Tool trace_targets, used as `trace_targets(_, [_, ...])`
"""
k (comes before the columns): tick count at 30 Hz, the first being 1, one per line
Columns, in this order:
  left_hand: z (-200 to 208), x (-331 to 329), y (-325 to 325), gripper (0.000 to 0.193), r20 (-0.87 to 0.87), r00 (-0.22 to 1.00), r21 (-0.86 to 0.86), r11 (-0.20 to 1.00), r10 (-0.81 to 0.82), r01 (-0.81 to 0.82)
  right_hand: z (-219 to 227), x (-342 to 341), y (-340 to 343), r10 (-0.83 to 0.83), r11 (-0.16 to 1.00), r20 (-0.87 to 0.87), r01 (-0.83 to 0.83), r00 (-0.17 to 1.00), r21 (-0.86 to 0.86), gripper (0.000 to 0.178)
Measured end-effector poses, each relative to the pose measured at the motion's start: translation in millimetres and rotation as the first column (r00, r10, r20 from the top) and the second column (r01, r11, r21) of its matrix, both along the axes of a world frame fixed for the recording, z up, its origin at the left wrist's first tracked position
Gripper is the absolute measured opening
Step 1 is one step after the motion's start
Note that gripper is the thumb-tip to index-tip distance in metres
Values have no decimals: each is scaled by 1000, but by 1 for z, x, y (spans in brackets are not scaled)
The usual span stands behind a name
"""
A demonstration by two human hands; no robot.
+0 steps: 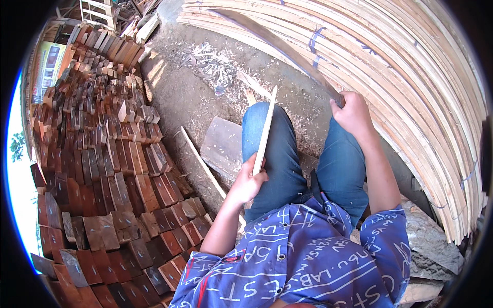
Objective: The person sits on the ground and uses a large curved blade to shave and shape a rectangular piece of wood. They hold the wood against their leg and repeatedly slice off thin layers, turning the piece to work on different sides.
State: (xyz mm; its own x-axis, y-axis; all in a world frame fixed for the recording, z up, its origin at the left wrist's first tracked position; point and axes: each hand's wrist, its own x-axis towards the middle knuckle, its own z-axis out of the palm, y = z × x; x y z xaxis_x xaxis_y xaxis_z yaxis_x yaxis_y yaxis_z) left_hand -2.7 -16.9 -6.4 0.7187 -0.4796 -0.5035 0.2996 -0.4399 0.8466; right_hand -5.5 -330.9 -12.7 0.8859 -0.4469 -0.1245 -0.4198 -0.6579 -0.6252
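My left hand [248, 180] is closed round the lower part of a pale wooden stick [265, 134], in front of my left knee. The stick slants upward and narrows to a point at its upper end. In my right hand [353, 114], above my right knee, is a machete [277, 46] with a long dark blade. Its blade reaches up and left, away from the stick and across the edge of the stacked strips. My fingers hide its handle. Blade and stick are apart.
Stacked wood blocks [100, 231] fill the left side. Long, bound wooden strips [405, 97] curve along the right. Between them, the dirt floor [172, 97] has a pile of shavings [213, 64], a flat board [220, 141] and another thin stick [202, 161].
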Motion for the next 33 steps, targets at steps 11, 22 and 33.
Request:
trace_targets(11, [9, -2, -3, 23, 93, 995, 136, 991, -26, 13, 21, 18, 58, 430, 892, -20, -428, 903, -146, 17])
trace_targets(22, [9, -12, 17, 25, 69, 997, 13, 999, 31, -32, 25, 16, 44, 308, 879, -63, -309, 949, -364, 18])
trace_targets(33, [14, -20, 99, 16, -225, 967, -279, 943, 121, -183, -39, -47, -80, -366, 914, 55, 348, 929, 207, 34])
